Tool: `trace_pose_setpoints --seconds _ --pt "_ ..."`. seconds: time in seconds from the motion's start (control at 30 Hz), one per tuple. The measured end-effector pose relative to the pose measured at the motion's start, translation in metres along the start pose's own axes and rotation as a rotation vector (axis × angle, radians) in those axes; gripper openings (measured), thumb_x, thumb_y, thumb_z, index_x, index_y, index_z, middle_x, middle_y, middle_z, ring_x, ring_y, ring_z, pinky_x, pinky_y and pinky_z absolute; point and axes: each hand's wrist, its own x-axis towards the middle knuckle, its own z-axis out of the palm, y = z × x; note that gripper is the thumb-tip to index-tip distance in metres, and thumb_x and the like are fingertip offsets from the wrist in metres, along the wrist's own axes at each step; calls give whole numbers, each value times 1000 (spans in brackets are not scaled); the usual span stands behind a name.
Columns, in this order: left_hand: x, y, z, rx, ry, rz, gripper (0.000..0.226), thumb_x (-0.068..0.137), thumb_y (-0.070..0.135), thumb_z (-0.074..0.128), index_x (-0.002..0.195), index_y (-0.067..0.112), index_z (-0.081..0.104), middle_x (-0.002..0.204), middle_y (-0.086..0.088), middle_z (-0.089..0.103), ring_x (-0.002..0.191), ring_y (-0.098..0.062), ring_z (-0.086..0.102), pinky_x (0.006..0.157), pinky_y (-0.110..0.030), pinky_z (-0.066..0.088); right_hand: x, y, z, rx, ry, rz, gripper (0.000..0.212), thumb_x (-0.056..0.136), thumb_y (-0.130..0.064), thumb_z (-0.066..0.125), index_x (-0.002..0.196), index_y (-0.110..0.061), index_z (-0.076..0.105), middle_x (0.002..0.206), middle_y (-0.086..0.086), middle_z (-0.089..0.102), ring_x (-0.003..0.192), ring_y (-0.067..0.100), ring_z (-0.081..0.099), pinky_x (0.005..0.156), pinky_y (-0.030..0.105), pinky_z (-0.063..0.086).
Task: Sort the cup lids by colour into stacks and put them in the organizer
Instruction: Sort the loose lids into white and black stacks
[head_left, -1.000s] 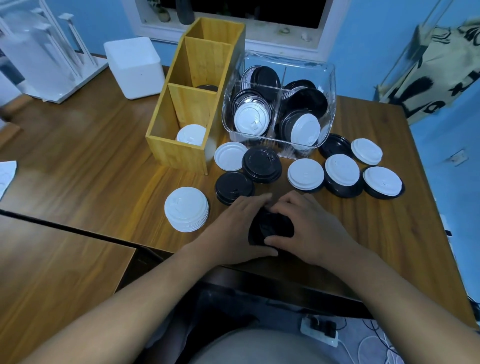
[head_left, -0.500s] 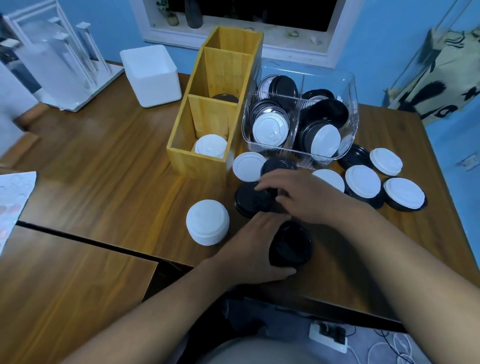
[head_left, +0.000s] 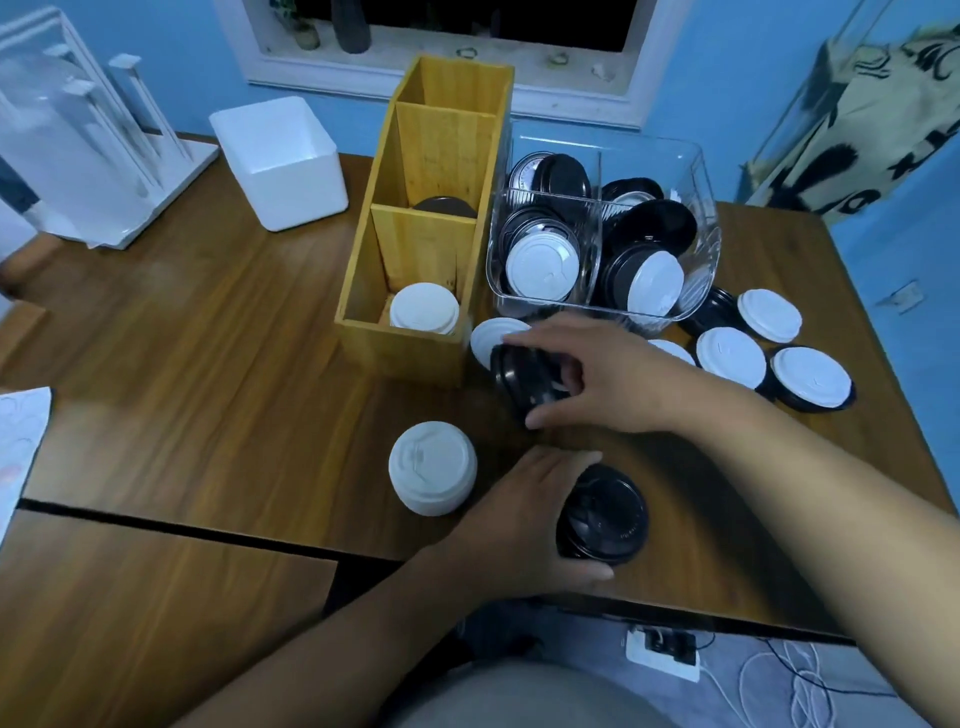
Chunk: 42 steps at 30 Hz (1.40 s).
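Your left hand (head_left: 519, 519) curls round the black stack (head_left: 605, 514) at the near edge of the worktop (head_left: 208, 364), thumb on its near side and fingers on its far side. I judge that it is there to steady the stack so more lids can drop on squarely. Your right hand (head_left: 602, 374) pinches a few black lids (head_left: 522, 382) just near of the clear bin (head_left: 698, 171). They sit tilted with the rims towards you, which looks like a lift off the worktop. The hand hides the lower edge, so I cannot tell whether they are clear of the surface.

The white stack (head_left: 432, 467) stands alone to the left of your left hand, out of the way of the black pile. The organizer (head_left: 400, 353) sits far left of both hands. Its near compartment holds white lids (head_left: 425, 312) and the middle one shows a black lid (head_left: 444, 205), so the colours are already split there.

The lids are round, domed and ridged, either matt black or plain white. More loose lids (head_left: 730, 356) lie to the right, white ones resting on black. The bin is full of mixed ones.
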Motion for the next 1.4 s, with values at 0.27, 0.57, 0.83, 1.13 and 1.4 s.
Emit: trace_pose_setpoints --seconds 0.27,0.57,0.83,1.13,1.4 --pt "5 -2 4 35 14 -10 113 68 62 84 155 16 29 150 4 41 136 -15 36 116 -31 31 -112 9 25 189 198 291 81 69 -69 71 143 -43 51 116 -23 54 113 -2 51 97 19 42" --pt "7 3 2 -4 -16 -85 137 65 57 89 162 17 1 147 15 45 137 -5 28 110 -18 17 -128 -7 67 29 155 359 85 64 -78 65 138 -41 47 117 -19 45 110 10 55 96 36 50" --pt "7 -2 4 -6 -20 -61 136 64 58 90 162 19 3 149 11 45 137 -7 28 111 -21 21 -124 -21 75 12 189 424 75 65 -71 73 131 -40 54 112 -19 44 105 11 57 89 31 50" --pt "9 -3 7 20 -20 -38 130 66 60 87 161 17 10 150 12 44 137 -8 29 114 -22 21 -121 -35 80 -63 252 557 73 67 -73 73 129 -38 55 102 -18 40 88 12 57 74 22 39" --pt "6 -10 11 61 43 31 105 64 67 81 146 11 46 139 2 56 132 -16 40 111 -37 39 -115 -38 79 -98 169 640 73 65 -81 67 121 -39 46 100 -15 34 92 9 47 65 30 46"
